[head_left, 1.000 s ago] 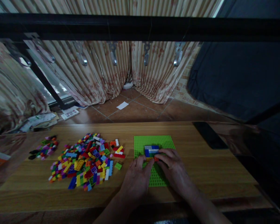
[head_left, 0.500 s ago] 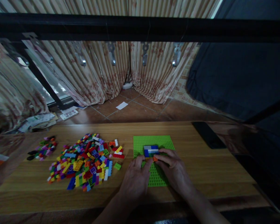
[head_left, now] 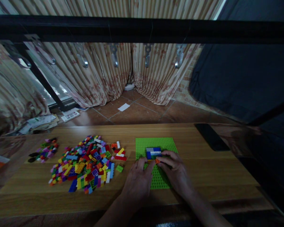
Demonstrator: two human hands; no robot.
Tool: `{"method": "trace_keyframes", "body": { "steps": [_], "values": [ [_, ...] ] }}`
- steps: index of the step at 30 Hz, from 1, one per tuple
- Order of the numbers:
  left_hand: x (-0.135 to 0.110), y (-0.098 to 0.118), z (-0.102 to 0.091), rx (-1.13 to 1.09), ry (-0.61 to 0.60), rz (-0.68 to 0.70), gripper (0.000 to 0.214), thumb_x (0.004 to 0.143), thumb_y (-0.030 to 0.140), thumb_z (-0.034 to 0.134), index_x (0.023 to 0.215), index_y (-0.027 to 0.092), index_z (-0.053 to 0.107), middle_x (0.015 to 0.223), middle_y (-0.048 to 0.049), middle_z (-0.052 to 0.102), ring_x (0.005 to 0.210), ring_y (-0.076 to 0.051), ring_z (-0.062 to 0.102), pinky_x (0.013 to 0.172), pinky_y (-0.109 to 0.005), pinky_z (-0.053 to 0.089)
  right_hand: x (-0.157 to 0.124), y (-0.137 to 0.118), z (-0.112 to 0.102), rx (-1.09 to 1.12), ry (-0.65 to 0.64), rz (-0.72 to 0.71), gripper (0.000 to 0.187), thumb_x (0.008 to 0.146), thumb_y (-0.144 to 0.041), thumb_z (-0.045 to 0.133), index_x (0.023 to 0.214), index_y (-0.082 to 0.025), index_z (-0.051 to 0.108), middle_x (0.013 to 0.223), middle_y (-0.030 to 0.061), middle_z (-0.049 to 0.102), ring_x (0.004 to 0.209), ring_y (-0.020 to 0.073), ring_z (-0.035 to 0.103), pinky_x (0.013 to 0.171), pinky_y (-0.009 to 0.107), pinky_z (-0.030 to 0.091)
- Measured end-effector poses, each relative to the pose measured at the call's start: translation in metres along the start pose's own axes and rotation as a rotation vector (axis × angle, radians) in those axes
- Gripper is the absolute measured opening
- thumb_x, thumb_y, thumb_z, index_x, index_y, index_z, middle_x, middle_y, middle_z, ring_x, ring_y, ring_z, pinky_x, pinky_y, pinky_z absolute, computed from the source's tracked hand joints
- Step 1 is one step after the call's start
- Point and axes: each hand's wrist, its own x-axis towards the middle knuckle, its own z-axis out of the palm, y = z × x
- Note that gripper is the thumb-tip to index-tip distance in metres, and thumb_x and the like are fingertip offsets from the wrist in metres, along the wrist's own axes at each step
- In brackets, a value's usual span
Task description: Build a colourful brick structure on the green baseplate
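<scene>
A green studded baseplate lies on the wooden table. On its middle sits a low block of blue, white and grey toy bricks. My right hand pinches a small orange brick at the near side of that block, its index finger reaching along the block's right side. My left hand is at the block's near left corner, fingers curled and thumb close to the orange brick. What lies between the left fingertips is hidden, though a sliver of yellow-orange shows there.
A large heap of mixed toy bricks covers the table's left part, with a smaller pile beyond it. A loose green brick lies left of the baseplate. A black phone rests at the back right. A dark bar with metal hooks crosses above.
Both hands stay at the near edge of the brick block with almost no movement. The view has shifted very slightly.
</scene>
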Motion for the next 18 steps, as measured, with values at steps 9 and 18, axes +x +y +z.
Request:
{"method": "trace_keyframes", "body": {
  "steps": [9,18],
  "values": [
    [0.000,-0.002,0.003,0.022,-0.001,0.021,0.052,0.087,0.017,0.043,0.138,0.025,0.041,0.127,-0.0104,0.044,0.111,-0.025,0.049,0.097,-0.041,0.044,0.000,0.002,0.001,0.044,-0.030,0.061,0.017,0.081,-0.026,0.067,0.094,-0.034,0.074,0.110,0.0033,0.060,0.103,0.0213,0.057,0.092,0.042,0.048],
    [0.000,-0.003,0.005,0.050,-0.008,0.024,0.053,0.087,0.019,0.044,0.140,0.024,0.040,0.128,-0.0116,0.042,0.114,-0.027,0.047,0.097,-0.043,0.044,0.003,-0.012,-0.006,-0.114,-0.043,-0.056,0.021,0.082,-0.023,0.065,0.102,-0.028,0.071,0.112,0.0063,0.060,0.105,0.0232,0.055,0.090,0.043,0.050]
  ]
}}
